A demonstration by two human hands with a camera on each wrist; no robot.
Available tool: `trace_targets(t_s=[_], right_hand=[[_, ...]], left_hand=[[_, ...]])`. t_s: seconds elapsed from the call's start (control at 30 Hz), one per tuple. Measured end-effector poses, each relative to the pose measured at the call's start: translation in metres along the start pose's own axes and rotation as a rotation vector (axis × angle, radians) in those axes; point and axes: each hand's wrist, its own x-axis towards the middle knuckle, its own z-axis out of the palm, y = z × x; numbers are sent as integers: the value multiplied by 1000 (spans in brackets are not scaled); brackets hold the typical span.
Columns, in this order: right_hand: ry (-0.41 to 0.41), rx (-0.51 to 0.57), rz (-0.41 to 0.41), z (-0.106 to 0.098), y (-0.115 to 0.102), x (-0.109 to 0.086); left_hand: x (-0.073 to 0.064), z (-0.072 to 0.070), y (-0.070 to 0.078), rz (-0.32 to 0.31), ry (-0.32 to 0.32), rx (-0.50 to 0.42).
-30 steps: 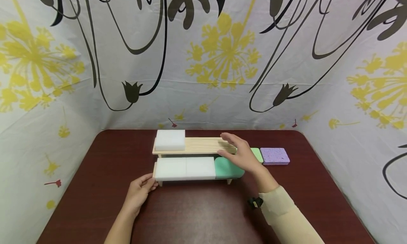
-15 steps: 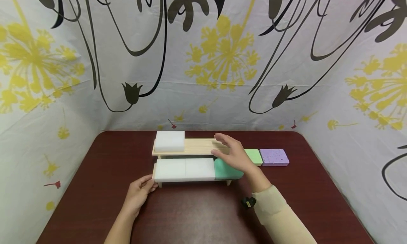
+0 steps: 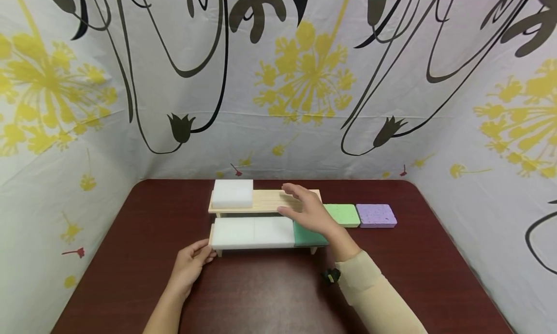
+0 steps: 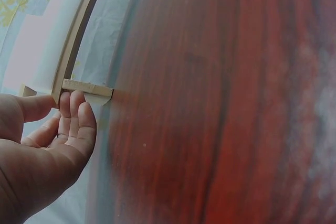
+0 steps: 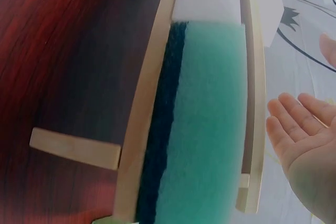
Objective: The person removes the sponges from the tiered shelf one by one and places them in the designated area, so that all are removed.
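My left hand pinches the left end of the front wooden stand, thumb above and fingers beneath, beside a short leg. Along that stand lie two white sponges and a teal sponge with a dark scouring layer at its right end. Behind it is a second wooden stand, which bears white sponge material at its left end. Above the stands hovers my right hand, its fingers extended and nothing held. It hides part of the back stand and of the teal sponge.
On the dark red table, a light green sponge and a purple sponge lie side by side to the right of the stands. Patterned cloth hangs behind and at both sides of the table.
My right hand has drifted left above the stands, uncovering more of the light green sponge. The left hand keeps its hold on the front stand. The sponges have stayed put.
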Motion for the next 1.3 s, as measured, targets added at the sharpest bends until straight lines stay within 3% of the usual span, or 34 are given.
trace_targets(t_s=[0.4, 0.73, 1.3], right_hand=[[-31, -26, -36, 12, -6, 18], [-73, -22, 24, 19, -12, 26], [-122, -82, 47, 28, -17, 45]], left_hand=[[0, -2, 0, 7, 1, 2], [1, -1, -1, 6, -1, -6], [1, -1, -2, 3, -4, -11]])
